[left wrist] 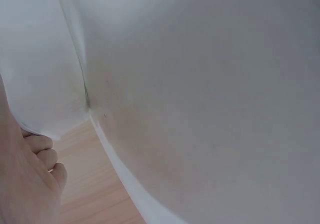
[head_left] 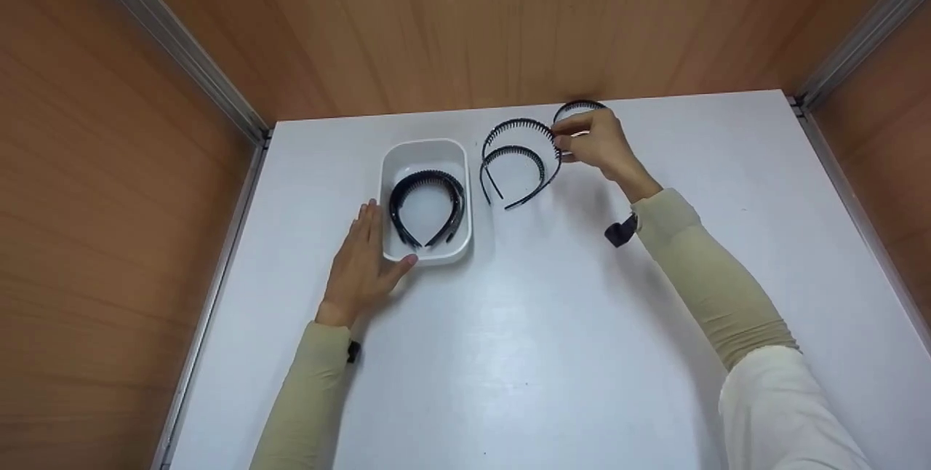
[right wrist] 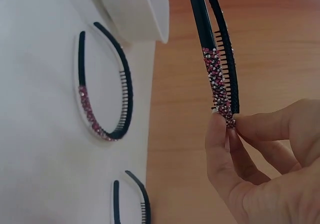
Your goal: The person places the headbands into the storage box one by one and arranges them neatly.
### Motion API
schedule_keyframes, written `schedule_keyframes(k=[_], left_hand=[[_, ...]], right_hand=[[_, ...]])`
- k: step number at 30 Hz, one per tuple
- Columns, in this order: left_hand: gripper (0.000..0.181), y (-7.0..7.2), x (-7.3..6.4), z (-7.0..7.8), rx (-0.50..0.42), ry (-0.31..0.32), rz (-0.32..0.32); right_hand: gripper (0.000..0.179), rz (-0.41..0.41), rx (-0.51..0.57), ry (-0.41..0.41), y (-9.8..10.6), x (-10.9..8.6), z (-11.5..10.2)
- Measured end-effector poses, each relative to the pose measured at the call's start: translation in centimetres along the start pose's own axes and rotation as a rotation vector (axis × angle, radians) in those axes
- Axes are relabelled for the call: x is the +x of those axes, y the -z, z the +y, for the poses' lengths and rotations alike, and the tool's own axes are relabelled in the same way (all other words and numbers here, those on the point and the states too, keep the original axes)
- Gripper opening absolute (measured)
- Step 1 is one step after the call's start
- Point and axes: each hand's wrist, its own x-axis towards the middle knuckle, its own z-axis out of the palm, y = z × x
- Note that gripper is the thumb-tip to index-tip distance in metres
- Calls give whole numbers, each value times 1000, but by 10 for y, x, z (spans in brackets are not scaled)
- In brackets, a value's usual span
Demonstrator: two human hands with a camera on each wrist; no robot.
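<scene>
My right hand [head_left: 598, 141] pinches a black toothed headband [head_left: 521, 121] between thumb and fingers, above the table. In the right wrist view, this headband [right wrist: 216, 76] shows pink and white beads along its band, where the fingertips grip it. A second headband [head_left: 513, 150] lies on the table below it; a third headband [head_left: 580, 104], partly hidden by the hand, lies near the back edge. Straight-fingered, my left hand [head_left: 358, 266] rests along the left side of a white plastic container [head_left: 424, 259], thumb at its near rim. Inside lie overlapping black headbands [head_left: 398, 197].
The white table [head_left: 524, 353] is bounded by a wood-grain back panel [head_left: 465, 26] and a left side panel [head_left: 109, 237]. Another panel [head_left: 887, 135] stands on the right. The container sits left of the loose headbands, towards the back.
</scene>
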Motion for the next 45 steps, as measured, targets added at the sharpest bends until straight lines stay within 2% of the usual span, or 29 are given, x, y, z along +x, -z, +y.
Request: schedule_keyframes(k=[10,17,28,37,45], left_hand=[[111,1,3,2,-3,-14,15],[110,1,4,1,3,-12,0],[109,-1,2,-1,15,-12,9],[110,2,2,-1,28,2,-22],[110,1,3,0,17,-30,18]], right_hand=[[26,-19,45,19,-24,4,-5],[24,-32,-14,28,-40,5,-11],[23,-62,-6,41,-68,14,-15],[23,-56,-19,26,-89,17,-18],[22,-62,-11,32,-101,17,-20]])
